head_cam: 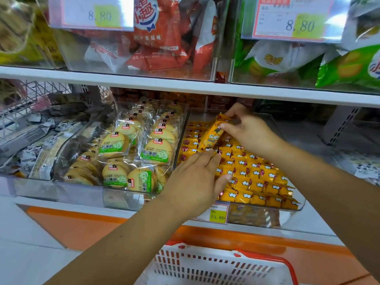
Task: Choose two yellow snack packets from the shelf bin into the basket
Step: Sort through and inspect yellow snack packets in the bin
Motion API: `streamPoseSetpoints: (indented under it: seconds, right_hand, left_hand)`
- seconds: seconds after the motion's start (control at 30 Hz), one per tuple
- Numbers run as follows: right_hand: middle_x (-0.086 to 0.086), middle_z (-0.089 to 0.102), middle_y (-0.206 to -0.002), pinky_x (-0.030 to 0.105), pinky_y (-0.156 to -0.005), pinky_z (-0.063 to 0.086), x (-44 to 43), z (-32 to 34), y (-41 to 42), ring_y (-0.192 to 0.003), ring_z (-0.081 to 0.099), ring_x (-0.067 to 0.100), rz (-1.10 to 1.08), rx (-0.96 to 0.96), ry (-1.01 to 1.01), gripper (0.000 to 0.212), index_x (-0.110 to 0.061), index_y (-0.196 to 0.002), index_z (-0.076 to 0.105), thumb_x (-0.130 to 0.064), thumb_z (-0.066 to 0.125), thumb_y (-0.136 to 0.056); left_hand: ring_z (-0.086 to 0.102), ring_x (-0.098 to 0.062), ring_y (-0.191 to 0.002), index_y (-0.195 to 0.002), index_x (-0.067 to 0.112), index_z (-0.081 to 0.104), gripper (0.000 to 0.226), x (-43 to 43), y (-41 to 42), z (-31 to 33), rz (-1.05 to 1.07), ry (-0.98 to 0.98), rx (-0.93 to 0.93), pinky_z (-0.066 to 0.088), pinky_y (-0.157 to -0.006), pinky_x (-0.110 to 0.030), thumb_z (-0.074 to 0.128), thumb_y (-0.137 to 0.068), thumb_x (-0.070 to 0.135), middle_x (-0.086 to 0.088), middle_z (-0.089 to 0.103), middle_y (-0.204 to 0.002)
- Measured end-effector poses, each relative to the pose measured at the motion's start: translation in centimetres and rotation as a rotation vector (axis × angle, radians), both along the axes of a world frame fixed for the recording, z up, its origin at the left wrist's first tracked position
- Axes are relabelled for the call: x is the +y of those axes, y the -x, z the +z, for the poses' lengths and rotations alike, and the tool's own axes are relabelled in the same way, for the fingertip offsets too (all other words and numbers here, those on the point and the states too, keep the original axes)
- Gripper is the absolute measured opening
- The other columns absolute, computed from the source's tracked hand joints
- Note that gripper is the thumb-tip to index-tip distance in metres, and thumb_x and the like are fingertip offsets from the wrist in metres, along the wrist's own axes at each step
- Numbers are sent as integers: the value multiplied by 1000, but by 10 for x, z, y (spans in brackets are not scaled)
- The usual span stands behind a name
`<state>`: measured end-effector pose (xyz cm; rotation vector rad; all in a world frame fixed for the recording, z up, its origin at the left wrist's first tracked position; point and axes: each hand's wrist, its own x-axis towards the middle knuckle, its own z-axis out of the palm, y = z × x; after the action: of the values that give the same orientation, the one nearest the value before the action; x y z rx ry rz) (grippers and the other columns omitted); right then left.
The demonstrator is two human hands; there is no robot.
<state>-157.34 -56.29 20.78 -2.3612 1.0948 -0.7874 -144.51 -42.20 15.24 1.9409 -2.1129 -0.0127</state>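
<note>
1. my right hand (249, 134) pinches one yellow snack packet (213, 134) by its upper end: thumb on the near face, the other fingers (231, 115) curled over the top edge, closed narrow on the wrapper.
2. that packet hangs tilted above the back left part of the shelf bin (302, 204), its upper end leaning right and its lower end just over the rows below.
3. my right wrist is bent down, and the forearm comes in from the right, crossing over the bin's right half.
4. my left hand (197, 179) is flat, palm down, holding nothing. its fingers (205, 156) are straight and pressed together, with the tips just under the lower end of the lifted packet. i cannot tell whether they touch it.
5. my left thumb is spread out to the right and lies on the packets near the bin's front left.
6. my left forearm reaches up from below the bin, crossing its front wall beside the price tag (216, 214).
7. the other yellow packets (257, 175) lie in neat rows filling the bin.
8. the basket (205, 264), white with a red rim, sits below the bin, under my arms.
9. a biscuit bin (133, 153) stands touching the shelf bin's left side.
</note>
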Motion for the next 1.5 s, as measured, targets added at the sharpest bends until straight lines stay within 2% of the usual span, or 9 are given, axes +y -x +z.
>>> streamPoseSetpoints:
  seconds: [0.23,0.47,0.67,0.9,1.03,1.17,1.27,1.37,1.5]
  right_hand:
    - [7,65,-110,53,-83,57,-12,3,15,-95,68,29,-12,-104,-102,17,-30,-105,48,-26,63,-97]
    - [3,65,-109,43,-85,59,-17,4,10,-91,70,20,53,-168,-170,16,-28,-99,51,-23,66,-95]
    - [-17,55,-96,20,-63,40,-20,-1,-5,-87,58,5,100,92,-77,21,-34,-99,49,-40,67,-91]
    - [-20,55,-103,17,-80,39,-20,-15,-23,-101,53,4,281,426,-151,19,-26,-113,69,-33,56,-100]
    - [-18,55,-109,10,-76,36,-26,-8,-11,-91,51,-5,202,352,-131,22,-30,-118,67,-34,52,-101]
    - [-18,58,-101,10,-68,37,-29,-14,1,-83,52,-4,172,443,-173,27,-24,-120,67,-31,66,-94]
    - [-16,52,-103,13,-69,36,-25,-28,-3,-90,50,1,136,455,-80,32,-20,-120,69,-34,70,-91]
    - [-15,58,-95,20,-66,41,-19,-35,-7,-90,55,7,83,362,-4,11,-26,-96,71,-33,73,-88]
    - [-12,62,-84,24,-65,43,-14,-41,-4,-80,58,6,60,126,-113,9,-23,-82,68,-25,72,-89]
  left_hand:
    - [3,-17,-152,-159,24,14,74,-30,6,-3,51,-169,-67,3,-121,-40,11,-98,66,1,8,-167]
    - [5,-17,-150,-158,29,12,69,-32,5,-5,31,-208,-61,2,-121,-39,10,-99,64,8,9,-167]
    - [2,-19,-149,-158,32,11,67,-30,5,-6,36,-169,-46,2,-120,-39,9,-99,64,11,10,-166]
    - [2,-15,-147,-158,31,12,68,-14,8,-13,26,-103,14,-1,-121,-38,9,-98,63,7,14,-164]
    - [3,-16,-148,-157,25,15,71,-8,9,-17,96,4,83,9,-121,-38,21,-98,64,1,10,-161]
    - [-25,-16,-149,-159,17,-4,83,-19,9,-12,154,-120,57,-16,-119,-37,16,-96,68,-2,-22,-164]
    - [-22,-16,-150,-158,15,-6,82,-25,11,-10,160,-195,31,-15,-122,-41,13,-97,67,-4,-17,-166]
    - [-14,-16,-152,-159,13,-1,81,-26,11,-9,164,-220,17,-14,-121,-41,12,-98,65,-5,-7,-167]
    - [-12,-16,-153,-159,13,-1,81,-24,11,-9,170,-219,34,-14,-121,-40,12,-98,65,-5,-5,-167]
